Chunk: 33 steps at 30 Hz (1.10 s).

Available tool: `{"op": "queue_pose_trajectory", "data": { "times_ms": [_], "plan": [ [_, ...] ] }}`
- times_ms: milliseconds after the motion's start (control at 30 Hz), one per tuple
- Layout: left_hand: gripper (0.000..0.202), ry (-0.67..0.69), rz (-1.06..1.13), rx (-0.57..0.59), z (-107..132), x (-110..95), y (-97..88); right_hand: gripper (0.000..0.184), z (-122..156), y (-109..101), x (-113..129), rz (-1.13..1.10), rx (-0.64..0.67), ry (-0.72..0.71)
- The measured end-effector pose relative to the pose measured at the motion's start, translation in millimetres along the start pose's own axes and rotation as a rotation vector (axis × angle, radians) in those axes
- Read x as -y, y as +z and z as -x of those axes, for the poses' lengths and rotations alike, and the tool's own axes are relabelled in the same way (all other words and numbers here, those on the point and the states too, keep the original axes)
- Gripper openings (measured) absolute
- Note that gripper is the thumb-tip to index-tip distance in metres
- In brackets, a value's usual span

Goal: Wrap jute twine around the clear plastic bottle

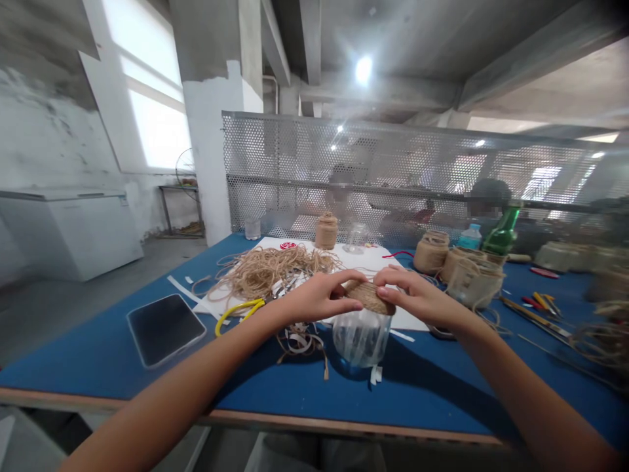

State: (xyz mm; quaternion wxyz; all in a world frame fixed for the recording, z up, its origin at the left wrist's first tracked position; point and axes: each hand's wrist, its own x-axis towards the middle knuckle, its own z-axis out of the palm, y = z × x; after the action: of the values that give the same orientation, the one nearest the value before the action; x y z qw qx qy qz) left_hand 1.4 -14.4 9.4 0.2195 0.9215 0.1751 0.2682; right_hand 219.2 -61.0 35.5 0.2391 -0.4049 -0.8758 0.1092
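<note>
Well, both hands hold a glass jar point(360, 339) near the front of the blue table point(422, 393). Brown twine point(368, 296) is wound tight round the top part of the jar, and the lower part is bare and clear. The left hand point(322, 296) is on one side and the right hand point(417, 298) is on the other. The fingers point(346, 283) of both hands curve over the twine, a bit spread, but no clear pinch shows. The jar seems to lean a little. Behind the left hand lies a big pile of loose twine point(270, 275), next to yellow scissors handles point(240, 312). More wrapped jars point(431, 254) stand to the right. The hands hide the jar's top, so I cannot see its mouth or the twine's end. I cannot tell if the jar's foot touches the table.
</note>
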Motion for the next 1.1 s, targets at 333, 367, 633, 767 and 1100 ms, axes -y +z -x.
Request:
{"op": "queue_pose_trajectory", "data": {
  "times_ms": [333,367,633,767,1100],
  "plan": [
    [0.041,-0.077,0.028,-0.025,0.2,4.9,-3.3,0.043,9.5,-7.0,-2.2,0.221,0.102,-0.023],
    [0.042,-0.079,0.044,-0.023,0.4,5.1,-3.5,0.042,9.9,-6.7,-2.2,0.232,0.104,-0.026],
    [0.045,-0.125,0.121,-0.035,0.6,3.5,-3.5,0.034,8.8,-4.4,-2.8,0.209,0.082,-0.049],
    [0.043,-0.102,0.094,-0.047,0.1,0.3,-2.3,0.038,8.7,-5.5,-0.9,0.173,0.098,-0.016],
    [0.037,-0.023,0.004,-0.065,0.2,-3.7,0.8,0.030,0.4,3.3,5.6,0.017,-0.003,0.088]
  ]
}}
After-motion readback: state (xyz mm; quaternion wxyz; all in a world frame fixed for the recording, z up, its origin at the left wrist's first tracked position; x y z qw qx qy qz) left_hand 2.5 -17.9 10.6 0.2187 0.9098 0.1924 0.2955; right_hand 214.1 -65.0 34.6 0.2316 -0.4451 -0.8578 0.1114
